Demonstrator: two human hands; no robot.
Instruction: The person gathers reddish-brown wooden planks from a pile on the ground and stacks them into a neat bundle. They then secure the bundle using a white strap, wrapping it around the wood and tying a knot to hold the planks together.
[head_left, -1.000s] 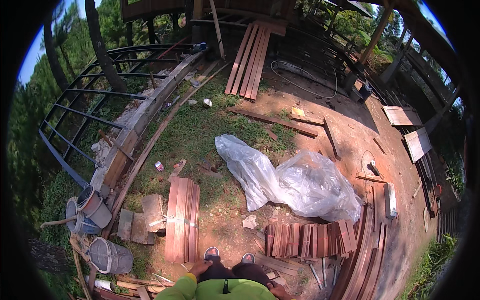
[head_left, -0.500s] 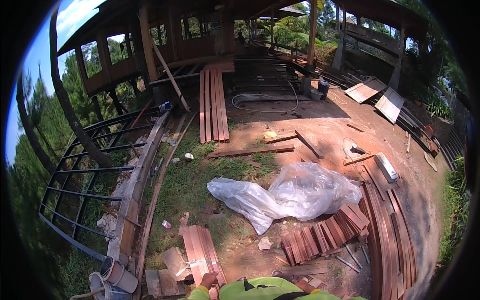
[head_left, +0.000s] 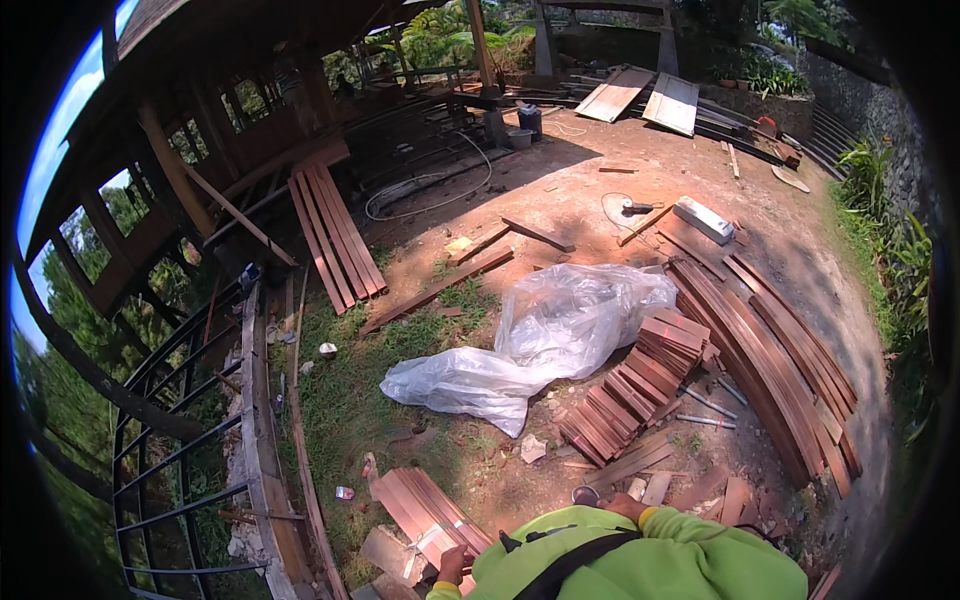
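Observation:
Low in the picture, my left hand (head_left: 453,563) has its fingers curled in, next to the lower right side of a strapped bundle of reddish-brown wooden boards (head_left: 421,508); what it holds, if anything, is hidden. My right hand (head_left: 628,507) lies in front of my body by my shoe (head_left: 585,495), its fingers mostly out of sight, so whether it is open or closed is unclear. Beyond it, a row of short reddish boards (head_left: 632,395) leans in a slanting stack beside a crumpled clear plastic sheet (head_left: 560,322).
Long dark-red planks (head_left: 745,370) curve along the right, with metal tubes (head_left: 706,421) beside them. A corded power tool (head_left: 634,207) and a white box (head_left: 703,219) lie farther off. More planks (head_left: 336,235) rest near the building. A concrete edge (head_left: 258,420) borders the left.
My view has turned to the right, and the scene has shifted left and tilted. My right hand now shows more fully in front of my body; my left hand stays beside the strapped bundle.

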